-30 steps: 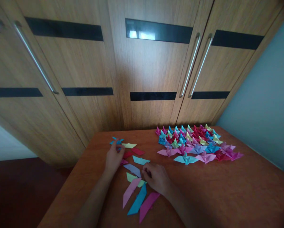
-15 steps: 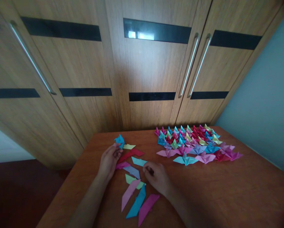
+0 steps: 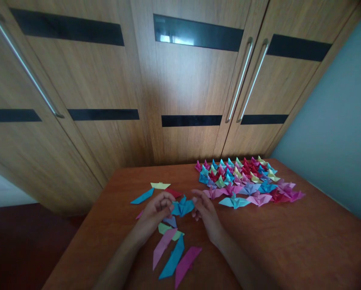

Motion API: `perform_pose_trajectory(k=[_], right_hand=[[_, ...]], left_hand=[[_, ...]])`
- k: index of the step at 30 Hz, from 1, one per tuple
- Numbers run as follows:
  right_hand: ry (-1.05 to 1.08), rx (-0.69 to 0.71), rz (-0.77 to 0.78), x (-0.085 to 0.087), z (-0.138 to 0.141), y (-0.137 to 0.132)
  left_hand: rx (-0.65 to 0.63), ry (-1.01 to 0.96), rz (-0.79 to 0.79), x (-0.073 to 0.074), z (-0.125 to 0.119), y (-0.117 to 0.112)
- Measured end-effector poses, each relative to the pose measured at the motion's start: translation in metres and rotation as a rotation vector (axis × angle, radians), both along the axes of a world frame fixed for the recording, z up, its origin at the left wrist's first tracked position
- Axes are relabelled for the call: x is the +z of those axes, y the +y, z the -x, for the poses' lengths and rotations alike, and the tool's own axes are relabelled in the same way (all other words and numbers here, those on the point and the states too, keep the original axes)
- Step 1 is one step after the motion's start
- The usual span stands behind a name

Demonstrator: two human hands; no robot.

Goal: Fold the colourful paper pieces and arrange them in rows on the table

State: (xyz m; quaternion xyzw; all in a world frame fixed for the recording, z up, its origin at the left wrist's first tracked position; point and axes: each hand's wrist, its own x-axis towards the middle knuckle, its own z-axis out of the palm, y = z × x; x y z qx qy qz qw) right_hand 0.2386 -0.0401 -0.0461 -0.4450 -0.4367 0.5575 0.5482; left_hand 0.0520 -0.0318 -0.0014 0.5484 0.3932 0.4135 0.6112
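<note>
A blue paper crane (image 3: 183,207) is held up between my two hands with its wings spread to the sides. My left hand (image 3: 156,213) pinches the left wing between thumb and fingers. At the right wing tip, my right hand (image 3: 207,213) has its thumb and fingertips closed on the paper. Partly hidden beneath the hands are a red folded strip (image 3: 173,193) and a lavender one (image 3: 171,221). Closer to me lie a light pink strip (image 3: 164,247), a blue strip (image 3: 173,257) and a magenta strip (image 3: 187,264), with a pale green strip (image 3: 164,229) just behind.
Rows of colourful paper cranes (image 3: 235,201) stand at the back right of the brown table (image 3: 274,237). A pale yellow strip (image 3: 160,185) and another blue strip (image 3: 142,196) lie beyond my left hand. Wooden cabinet doors (image 3: 186,84) rise behind the table.
My left hand has brought the blue crane right and nearer, to the middle. My right hand has left the light blue strip and now grips the crane's right wing. A blue strip shows at left.
</note>
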Motion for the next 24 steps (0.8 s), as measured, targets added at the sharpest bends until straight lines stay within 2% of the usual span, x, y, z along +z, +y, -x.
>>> perform_pose_trajectory(k=[4, 11, 15, 19, 21, 24], right_hand=[[-0.013, 0.078, 0.017, 0.0, 0.0, 0.001], [-0.073, 0.034, -0.095, 0.002, 0.0, 0.0], [-0.047, 0.053, -0.123, 0.007, 0.0, -0.003], [-0.062, 0.07, -0.112, 0.008, -0.001, -0.002], [-0.13, 0.076, -0.125, 0.007, -0.001, -0.001], [-0.373, 0.052, -0.233, 0.006, -0.001, -0.002]], left_hand=[[-0.042, 0.003, -0.008, -0.002, 0.001, 0.001], [-0.061, 0.171, -0.074, -0.014, -0.002, 0.002], [-0.12, 0.167, -0.058, -0.014, -0.005, -0.001], [-0.1, 0.212, -0.034, -0.013, -0.004, 0.0], [-0.096, 0.252, -0.042, -0.013, -0.003, 0.001], [-0.087, 0.304, -0.082, -0.014, -0.001, 0.002]])
